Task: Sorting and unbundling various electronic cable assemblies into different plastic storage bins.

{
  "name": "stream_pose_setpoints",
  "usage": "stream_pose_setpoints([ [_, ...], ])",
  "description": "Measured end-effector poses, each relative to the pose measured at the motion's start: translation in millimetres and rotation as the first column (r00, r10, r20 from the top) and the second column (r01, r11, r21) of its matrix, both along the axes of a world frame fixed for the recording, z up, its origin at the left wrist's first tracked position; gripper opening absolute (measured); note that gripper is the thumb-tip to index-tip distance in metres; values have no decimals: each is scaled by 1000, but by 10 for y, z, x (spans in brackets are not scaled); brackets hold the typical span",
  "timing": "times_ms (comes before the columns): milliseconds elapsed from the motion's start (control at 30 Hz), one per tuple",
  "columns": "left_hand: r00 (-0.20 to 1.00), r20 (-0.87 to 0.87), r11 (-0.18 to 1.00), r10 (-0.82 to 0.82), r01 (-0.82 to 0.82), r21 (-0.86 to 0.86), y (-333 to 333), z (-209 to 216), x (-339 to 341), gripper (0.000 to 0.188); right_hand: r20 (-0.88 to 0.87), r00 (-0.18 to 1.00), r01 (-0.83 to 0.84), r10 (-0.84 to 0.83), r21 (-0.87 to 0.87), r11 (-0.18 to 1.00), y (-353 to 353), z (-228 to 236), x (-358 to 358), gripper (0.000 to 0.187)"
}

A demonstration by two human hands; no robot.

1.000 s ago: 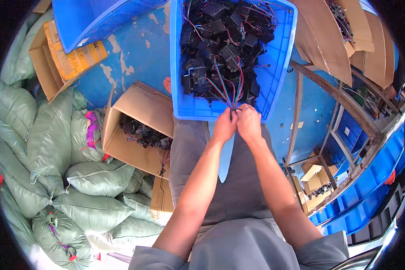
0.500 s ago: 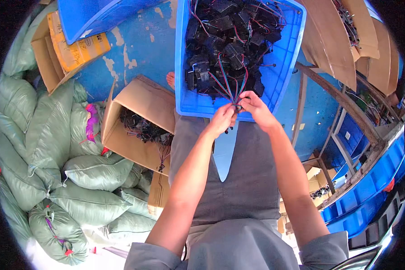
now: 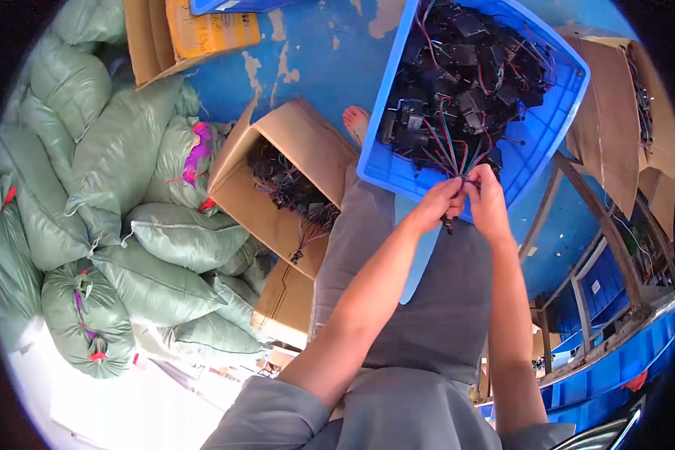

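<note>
My left hand (image 3: 436,205) is closed around the gathered ends of a bundle of thin coloured wires (image 3: 453,156) at the near edge of the blue crate (image 3: 536,157). Pressed against it, my right hand (image 3: 488,201) pinches the same bundle from the other side. A few dark ends poke out below my fingers. The wires fan out from my hands to black boxy parts with leads (image 3: 469,86), which are heaped in the crate. My fingers hide the exact spot where the wires come together.
Left of my legs lies a cardboard box (image 3: 307,139) with tangled dark wired parts (image 3: 285,184) inside. Green sacks (image 3: 120,161) pile up at the far left. A metal frame (image 3: 600,217) and open cardboard boxes (image 3: 604,112) stand at right. A bare foot (image 3: 355,120) shows beside the crate.
The whole view has shifted, so crate and hands appear farther right and tilted. Both hands remain together on the wire bundle, with the right hand's fingers now bent down more closely over it.
</note>
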State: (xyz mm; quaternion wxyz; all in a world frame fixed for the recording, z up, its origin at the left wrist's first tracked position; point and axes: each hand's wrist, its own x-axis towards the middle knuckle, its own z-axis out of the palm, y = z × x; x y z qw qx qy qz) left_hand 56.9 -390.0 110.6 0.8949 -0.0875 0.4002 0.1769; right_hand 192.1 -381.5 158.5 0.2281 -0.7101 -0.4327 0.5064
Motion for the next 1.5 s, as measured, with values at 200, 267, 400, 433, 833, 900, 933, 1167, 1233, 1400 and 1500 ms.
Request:
stream_pose_setpoints([
  [200,999,16,999,52,-52,9,-34,20,40,25,154,941,-303,302,-22,953,163,136,121,11],
  [267,996,16,996,85,-85,5,-20,46,51,26,317,852,-381,417,-170,909,236,224,93,10],
  [400,998,14,998,55,-54,-27,-33,9,118,27,456,574,-532,681,-425,733,386,326,60,13],
  [433,997,3,996,82,-82,-24,-78,-22,114,27,451,560,-556,695,-418,718,402,326,34,13],
  [833,935,184,942,304,-265,-208,-102,13,-118,33,284,448,-658,847,-537,528,602,296,-222,30],
  [900,938,163,941,306,-273,-198,-79,30,-140,33,240,490,-660,838,-526,537,614,307,-264,29],
  [933,948,150,949,282,-253,-189,-56,43,-131,33,200,550,-641,811,-521,563,624,322,-264,28],
  [1167,943,187,955,275,-246,-166,49,79,-163,33,21,877,-371,480,-605,705,643,370,-234,27],
  [1233,938,177,949,297,-270,-161,59,76,-159,32,41,881,-358,472,-595,720,669,410,-331,27],
  [1400,925,124,930,359,-343,-135,43,91,-130,29,138,869,-332,475,-549,767,734,537,-600,26],
  [1500,912,82,912,403,-392,-124,36,104,-100,27,243,754,-420,611,-536,732,770,655,-767,26],
])
